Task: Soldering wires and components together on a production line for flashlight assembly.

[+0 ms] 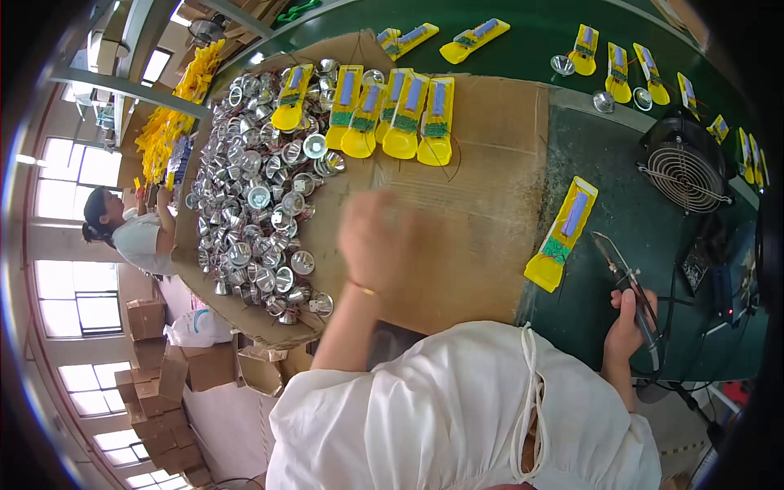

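My right hand [627, 325] is closed around the handle of a soldering iron [638, 306], its metal tip pointing up and left. Just left of that tip lies a yellow plastic flashlight housing [545, 269] with a purple battery and a green circuit board in it. Over the cardboard sheet [482, 204], my left hand [377, 237] is smeared by motion, so its fingers cannot be made out. Nearest to it on the left is a heap of silver reflector cups [257, 196]. Several more yellow housings [402, 139] lie side by side beyond the hand.
A black fan with a round grille [682, 175] stands at the right. Beyond it, yellow housings [618, 75] and loose reflectors line the green table [531, 61]. A blue device [735, 269] with a red light sits far right. A co-worker [139, 237] is at the left.
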Demonstrator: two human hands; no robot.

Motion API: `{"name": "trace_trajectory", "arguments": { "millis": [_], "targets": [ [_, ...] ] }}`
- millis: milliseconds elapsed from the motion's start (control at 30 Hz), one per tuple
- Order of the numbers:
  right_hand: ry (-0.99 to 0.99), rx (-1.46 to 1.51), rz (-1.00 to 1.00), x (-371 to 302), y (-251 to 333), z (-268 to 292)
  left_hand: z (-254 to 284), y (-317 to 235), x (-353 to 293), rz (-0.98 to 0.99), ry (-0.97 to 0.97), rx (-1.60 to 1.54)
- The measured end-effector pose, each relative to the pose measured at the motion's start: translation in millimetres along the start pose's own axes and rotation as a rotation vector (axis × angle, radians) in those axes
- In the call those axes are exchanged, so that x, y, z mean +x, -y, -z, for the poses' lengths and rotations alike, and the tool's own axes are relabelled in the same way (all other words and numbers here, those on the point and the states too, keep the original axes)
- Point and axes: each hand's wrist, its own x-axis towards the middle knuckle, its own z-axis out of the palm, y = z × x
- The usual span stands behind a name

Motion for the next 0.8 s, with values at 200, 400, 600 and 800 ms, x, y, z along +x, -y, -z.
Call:
{"name": "trace_trajectory", "arguments": {
  "millis": [200,400,600,800],
  "targets": [
    [0.048,-0.003,-0.017,-4,5,-9,14,122,32,0.300,-0.087,0.358],
    [-0.008,0.020,-0.013,-9,8,-7,-12,104,39,0.401,0.100,0.423],
    [-0.024,0.016,-0.008,-7,10,-9,-2,28,-19,-0.074,0.198,0.010],
    [-0.019,0.042,-0.006,-4,14,-13,12,16,-28,-0.153,0.173,-0.017]
  ]
}}
